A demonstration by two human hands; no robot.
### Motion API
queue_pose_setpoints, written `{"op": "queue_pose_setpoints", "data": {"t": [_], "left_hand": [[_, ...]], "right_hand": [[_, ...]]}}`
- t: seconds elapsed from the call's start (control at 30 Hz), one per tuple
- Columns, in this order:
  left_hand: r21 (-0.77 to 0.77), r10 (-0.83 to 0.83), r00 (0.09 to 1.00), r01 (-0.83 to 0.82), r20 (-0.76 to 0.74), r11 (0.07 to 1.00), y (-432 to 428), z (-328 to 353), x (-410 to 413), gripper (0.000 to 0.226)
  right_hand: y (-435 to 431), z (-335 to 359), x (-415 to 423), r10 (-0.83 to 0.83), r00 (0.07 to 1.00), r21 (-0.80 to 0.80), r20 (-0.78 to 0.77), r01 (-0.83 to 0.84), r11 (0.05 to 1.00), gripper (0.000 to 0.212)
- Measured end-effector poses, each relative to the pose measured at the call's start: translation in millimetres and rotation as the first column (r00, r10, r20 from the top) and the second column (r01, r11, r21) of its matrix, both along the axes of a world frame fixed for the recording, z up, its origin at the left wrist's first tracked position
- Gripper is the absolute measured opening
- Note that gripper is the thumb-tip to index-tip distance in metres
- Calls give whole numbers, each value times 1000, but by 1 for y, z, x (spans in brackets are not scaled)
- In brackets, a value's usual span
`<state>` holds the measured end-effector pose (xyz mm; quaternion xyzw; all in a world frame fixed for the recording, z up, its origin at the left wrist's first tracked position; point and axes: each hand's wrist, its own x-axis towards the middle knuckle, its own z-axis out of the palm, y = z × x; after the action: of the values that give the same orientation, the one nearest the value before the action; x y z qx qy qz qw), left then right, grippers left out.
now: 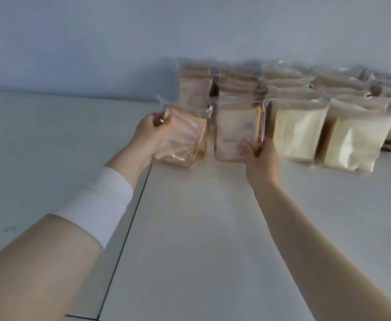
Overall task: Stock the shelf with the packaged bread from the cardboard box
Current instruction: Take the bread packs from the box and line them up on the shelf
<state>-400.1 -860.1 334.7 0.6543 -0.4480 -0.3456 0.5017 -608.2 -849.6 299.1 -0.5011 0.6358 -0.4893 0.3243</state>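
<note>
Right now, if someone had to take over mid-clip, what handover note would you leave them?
Left hand grips a tilted pack of swirl bread by its left edge, at the left end of the stock.
Right hand pinches the upright pack beside it by its lower right corner.
Done: rows of swirl packs behind and pale packs to the right stand on the shelf.
Left: stand both held packs in line, let go, fetch more. The box is out of view.

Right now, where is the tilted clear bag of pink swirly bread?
Head view, left of centre: the left hand grips the tilted pink-swirl bread bag, just left of the upright bag the right hand holds.
</note>
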Motion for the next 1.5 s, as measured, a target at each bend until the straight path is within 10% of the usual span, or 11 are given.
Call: {"op": "queue_pose_setpoints", "data": {"t": [0.2, 0.63, 0.83, 1.07, 1.5], "left_hand": [[199, -46, 996, 62, -81, 978, -29, -11, 7, 41], [204, 13, 855, -138, 518, 969, -21, 0, -15, 60], [-39, -105, 348, 382, 932, 923, 23, 21, -79, 58], [260, -212, -162, 748, 964, 611, 114, 31, -283, 49], [597, -298, -557, 800, 775, 58, 371, -130, -629, 43]], "right_hand": [[-23, -12, 28, -136, 971, -31, -199, 132, 991, 40], [5, -1, 39, -99, 758, -118, -644, 30, 993, 59], [61, 25, -21, -100, 534, -114, -839, 7, 993, 58], [192, 24, -198, -40, 379, 91, -925, 321, 943, 58], [537, -110, -485, 32, 562, 537, -827, 772, 340, 55]]}}
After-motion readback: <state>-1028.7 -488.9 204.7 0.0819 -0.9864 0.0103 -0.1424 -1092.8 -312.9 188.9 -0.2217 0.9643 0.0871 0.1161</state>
